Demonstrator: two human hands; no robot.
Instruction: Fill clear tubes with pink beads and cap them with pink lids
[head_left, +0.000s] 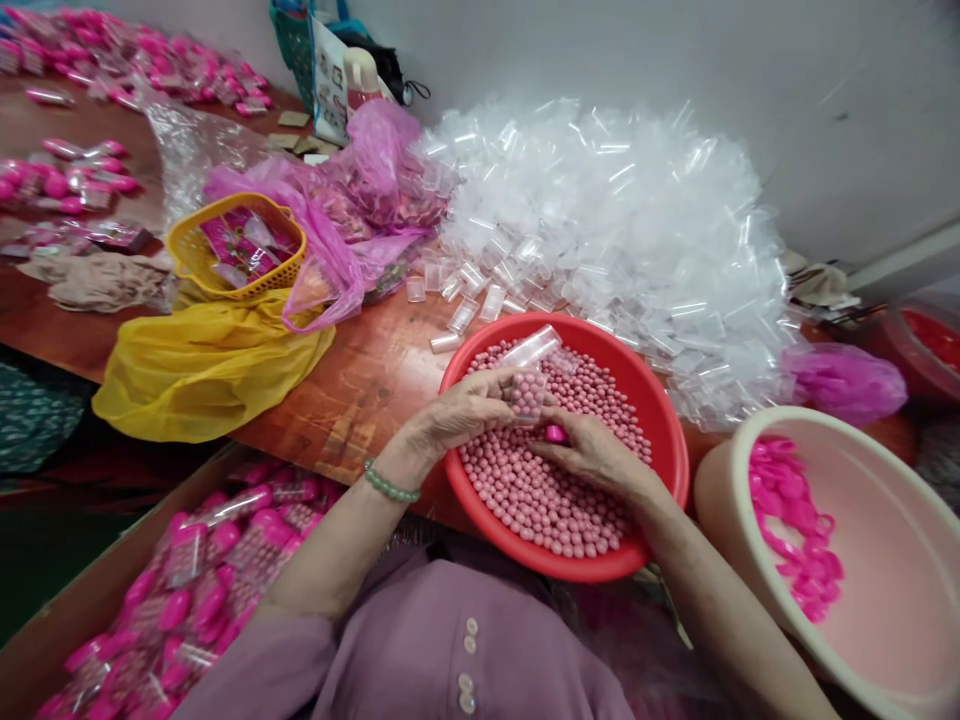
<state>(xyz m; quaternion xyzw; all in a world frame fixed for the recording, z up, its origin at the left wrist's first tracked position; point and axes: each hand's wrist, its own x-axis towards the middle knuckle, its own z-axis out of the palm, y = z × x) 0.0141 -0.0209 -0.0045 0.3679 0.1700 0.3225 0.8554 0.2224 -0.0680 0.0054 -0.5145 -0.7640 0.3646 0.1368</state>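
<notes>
My left hand [480, 405] is closed round a clear plastic tube [529, 392] that holds pink beads, over a red basin [679, 470]. Close beside it, my right hand [589, 450] pinches a small bright pink cap [556, 433] near the tube's lower end. Many round pink beads [525, 500] fill the basin beneath both hands. Another clear tube [534, 345] lies in the basin just beyond my left fingers; whether it touches them I cannot tell.
A large heap of clear tubes [600, 200] stands behind the basin. To the right is a cream tub [720, 480] with pink caps [795, 520]. At lower left, a box holds filled pink-capped tubes [187, 590]. A yellow basket [202, 270] and yellow bag [202, 370] sit left.
</notes>
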